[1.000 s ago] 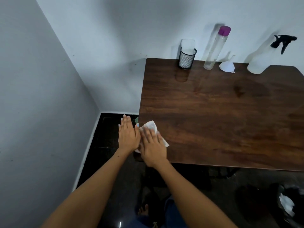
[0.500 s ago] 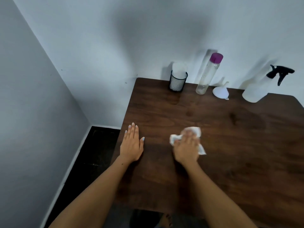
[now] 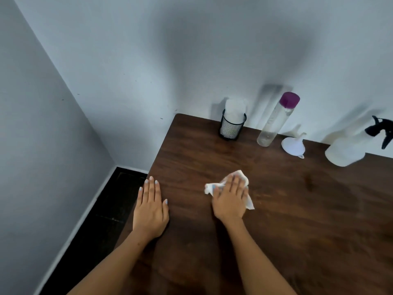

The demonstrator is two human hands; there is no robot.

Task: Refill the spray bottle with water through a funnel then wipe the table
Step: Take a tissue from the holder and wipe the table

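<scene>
On the dark wooden bench (image 3: 276, 220), the right hand (image 3: 230, 198) lies palm down with straight fingers pressing a crumpled white paper towel (image 3: 212, 187) against the surface; parts of the towel show at the fingertips, at the thumb side and beside the little finger. Near the bench's left edge, the left hand (image 3: 151, 209) rests flat, fingers extended and close together, holding nothing; its outer fingers reach past the edge. The two hands are apart, with bare wood between them.

Along the far edge, against the pale wall (image 3: 191, 60), four items stand in a row. Leftmost is a black mesh cup (image 3: 231, 128) with white material standing in it. Just to its right stands a tall clear water bottle (image 3: 276, 120) with a purple cap (image 3: 289, 100), tilted in the wide-angle view. A white funnel (image 3: 293, 145) rests on the bench, wide mouth toward the camera, spout toward the wall. Furthest right is the translucent spray bottle (image 3: 344, 152) with a black trigger head (image 3: 382, 130), partly cut by the frame edge. Its water level cannot be told.

Left of the bench, a dark floor (image 3: 95, 220) meets the white skirting.
</scene>
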